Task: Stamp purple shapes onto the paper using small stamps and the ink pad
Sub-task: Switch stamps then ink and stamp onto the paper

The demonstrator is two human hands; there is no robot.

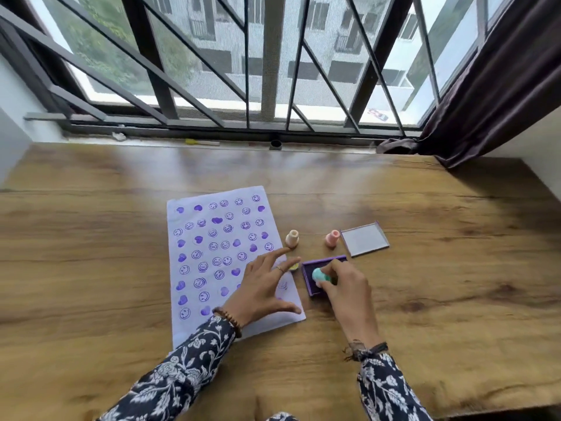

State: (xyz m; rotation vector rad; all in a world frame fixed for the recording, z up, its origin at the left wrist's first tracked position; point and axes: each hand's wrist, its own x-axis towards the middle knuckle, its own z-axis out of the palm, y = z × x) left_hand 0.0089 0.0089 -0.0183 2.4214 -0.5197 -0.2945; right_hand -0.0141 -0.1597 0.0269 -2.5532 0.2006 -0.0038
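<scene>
A white sheet of paper (pixel 206 256) lies on the wooden table, covered with several purple smiley and heart prints. My left hand (pixel 264 287) rests on the sheet's lower right part with fingers spread, holding nothing. To its right sits the purple ink pad (pixel 308 270). My right hand (pixel 343 287) grips a small teal stamp (pixel 318 274) and presses it down on the pad. A yellow stamp (pixel 294 266) lies partly hidden behind my left fingers. A cream stamp (pixel 292 238) and a pink stamp (pixel 331 238) stand upright just beyond.
The ink pad's lid (pixel 364 238) lies open to the right of the pink stamp. The wooden table (pixel 440 268) runs up to a barred window (pixel 273 71). A dark curtain (pixel 485 92) hangs at the right. Small items lie on the sill (pixel 203 142).
</scene>
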